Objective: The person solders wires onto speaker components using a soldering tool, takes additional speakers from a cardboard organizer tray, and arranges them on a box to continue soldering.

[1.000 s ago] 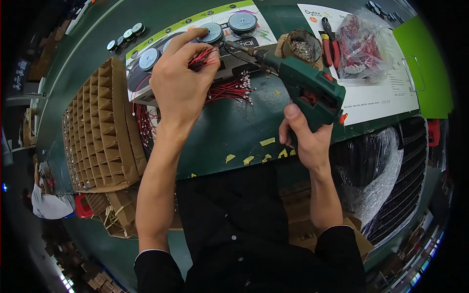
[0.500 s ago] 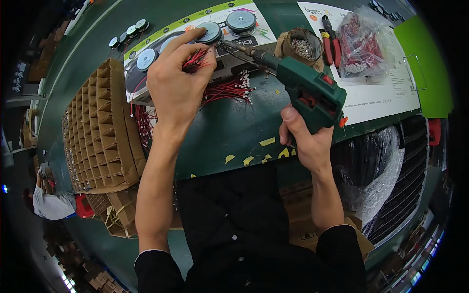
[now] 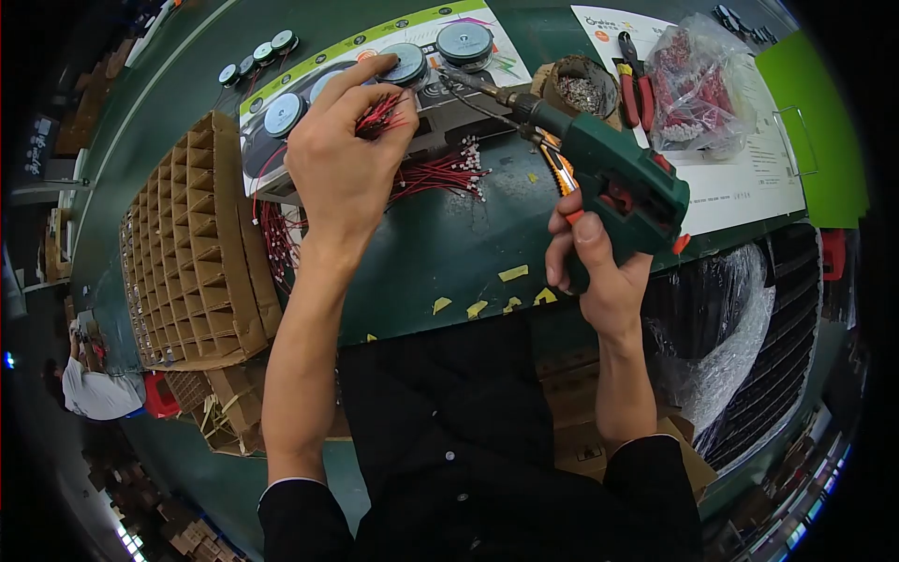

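Note:
My left hand (image 3: 339, 164) is closed around a small bunch of thin red and black wires (image 3: 382, 114). Its index finger rests on a round silver disc-shaped part (image 3: 408, 66), which sits on a printed box (image 3: 435, 26). In my right hand (image 3: 604, 272) is a green soldering gun (image 3: 613, 155), its metal tip pointing left, just beside that disc and apart from it. Another round part (image 3: 464, 43) stands at the box's right end, and one more (image 3: 284, 113) at its left. An orange utility knife (image 3: 560, 173) shows partly behind the gun.
Loose red wires (image 3: 435, 178) with white connectors lie before the box. A cardboard divider tray (image 3: 187, 253) stands left. At right are a tin (image 3: 582, 82), cutters (image 3: 637, 89) and a bag of wires (image 3: 698, 84). Several round parts (image 3: 265, 53) sit at the back.
My right hand has drawn the soldering gun right and slightly down, its tip moving off the disc. The orange knife has come into sight. My left hand has barely moved.

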Motion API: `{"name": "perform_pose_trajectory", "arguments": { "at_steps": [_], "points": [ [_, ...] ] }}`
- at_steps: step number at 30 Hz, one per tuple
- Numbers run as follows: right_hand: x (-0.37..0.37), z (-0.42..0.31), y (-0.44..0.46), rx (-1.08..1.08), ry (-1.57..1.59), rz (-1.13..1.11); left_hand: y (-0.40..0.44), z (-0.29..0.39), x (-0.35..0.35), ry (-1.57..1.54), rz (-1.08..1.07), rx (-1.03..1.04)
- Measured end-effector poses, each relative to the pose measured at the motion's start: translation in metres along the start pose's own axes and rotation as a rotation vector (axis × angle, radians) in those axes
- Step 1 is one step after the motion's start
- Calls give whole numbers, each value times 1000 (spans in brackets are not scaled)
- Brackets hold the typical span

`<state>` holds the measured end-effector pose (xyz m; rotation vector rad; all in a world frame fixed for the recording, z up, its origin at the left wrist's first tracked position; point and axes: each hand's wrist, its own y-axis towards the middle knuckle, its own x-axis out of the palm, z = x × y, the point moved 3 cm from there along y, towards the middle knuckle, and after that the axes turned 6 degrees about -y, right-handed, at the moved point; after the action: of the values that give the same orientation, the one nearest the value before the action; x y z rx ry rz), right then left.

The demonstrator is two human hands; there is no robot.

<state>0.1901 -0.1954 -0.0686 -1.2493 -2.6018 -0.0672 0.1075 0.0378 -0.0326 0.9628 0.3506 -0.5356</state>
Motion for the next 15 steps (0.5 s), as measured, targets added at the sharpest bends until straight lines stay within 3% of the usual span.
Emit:
{"name": "perform_pose_trajectory", "arguments": {
  "at_steps": [8,11,13,14,15],
  "points": [
    [1,3,-5,-23,-21,-12,0,1,1,9,-5,-18],
    [0,7,-10,-2,107,6,0,6,-7,75,-67,-19],
    [13,10,-16,-135,174,34,1,27,-20,-28,162,77],
    [27,8,-19,-95,161,37,-8,37,-23,-189,215,-30],
    [43,3,-19,-90,118,-7,-20,53,-25,-642,279,-324]
  ]
}}
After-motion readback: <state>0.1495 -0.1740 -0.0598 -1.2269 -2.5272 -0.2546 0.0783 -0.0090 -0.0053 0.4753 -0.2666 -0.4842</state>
